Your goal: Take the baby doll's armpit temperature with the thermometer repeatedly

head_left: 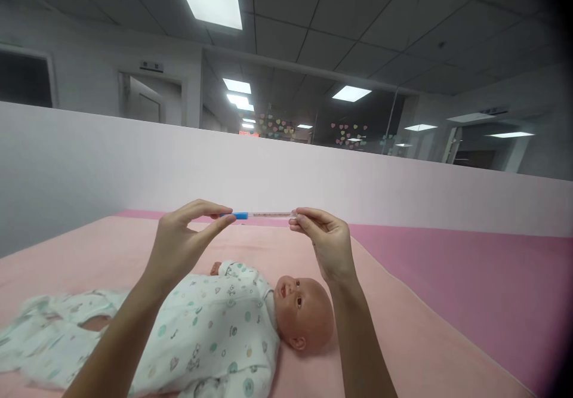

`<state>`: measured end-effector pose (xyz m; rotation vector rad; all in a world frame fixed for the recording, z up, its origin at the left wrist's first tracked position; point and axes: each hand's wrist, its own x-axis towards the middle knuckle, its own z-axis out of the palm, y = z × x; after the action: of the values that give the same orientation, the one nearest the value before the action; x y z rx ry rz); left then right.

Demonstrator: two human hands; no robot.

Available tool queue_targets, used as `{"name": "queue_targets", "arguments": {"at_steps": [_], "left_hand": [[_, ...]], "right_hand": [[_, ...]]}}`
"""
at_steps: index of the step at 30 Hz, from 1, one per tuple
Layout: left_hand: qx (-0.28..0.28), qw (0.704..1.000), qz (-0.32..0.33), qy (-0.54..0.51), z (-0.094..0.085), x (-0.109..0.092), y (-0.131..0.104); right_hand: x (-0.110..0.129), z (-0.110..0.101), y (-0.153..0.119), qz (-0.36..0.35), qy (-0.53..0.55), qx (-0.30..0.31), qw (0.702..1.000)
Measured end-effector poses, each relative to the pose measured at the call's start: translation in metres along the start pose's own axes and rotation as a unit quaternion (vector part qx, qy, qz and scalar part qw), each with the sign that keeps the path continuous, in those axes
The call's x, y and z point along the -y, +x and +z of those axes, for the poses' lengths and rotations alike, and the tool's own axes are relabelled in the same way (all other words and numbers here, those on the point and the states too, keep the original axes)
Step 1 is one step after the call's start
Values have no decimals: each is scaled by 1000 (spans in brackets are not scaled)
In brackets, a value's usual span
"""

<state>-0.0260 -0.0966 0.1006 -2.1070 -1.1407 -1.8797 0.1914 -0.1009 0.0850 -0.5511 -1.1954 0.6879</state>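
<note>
A slim glass thermometer (271,214) with a blue end is held level in the air between both hands. My left hand (185,234) pinches the blue end between thumb and fingertips. At the opposite, clear end, my right hand (326,237) pinches the glass, with its other fingers curled in. Below the hands a baby doll (308,314) lies on its back, its head to the right. It wears a white printed bodysuit (219,326). My forearms hide parts of the doll's clothing and the side of its head.
The doll lies on a peach-pink sheet (421,350) over a pink surface (470,272). A low white wall (250,165) runs behind it. Beyond stand a doorway (152,96) and glass panels with heart-shaped stickers (275,126).
</note>
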Motion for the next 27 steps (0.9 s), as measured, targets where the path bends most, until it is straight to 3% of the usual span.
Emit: {"name": "queue_targets", "arguments": {"at_steps": [27], "left_hand": [[-77, 993, 82, -28, -7, -15, -3]], "right_hand": [[9, 4, -9, 4, 1, 41, 999]]}}
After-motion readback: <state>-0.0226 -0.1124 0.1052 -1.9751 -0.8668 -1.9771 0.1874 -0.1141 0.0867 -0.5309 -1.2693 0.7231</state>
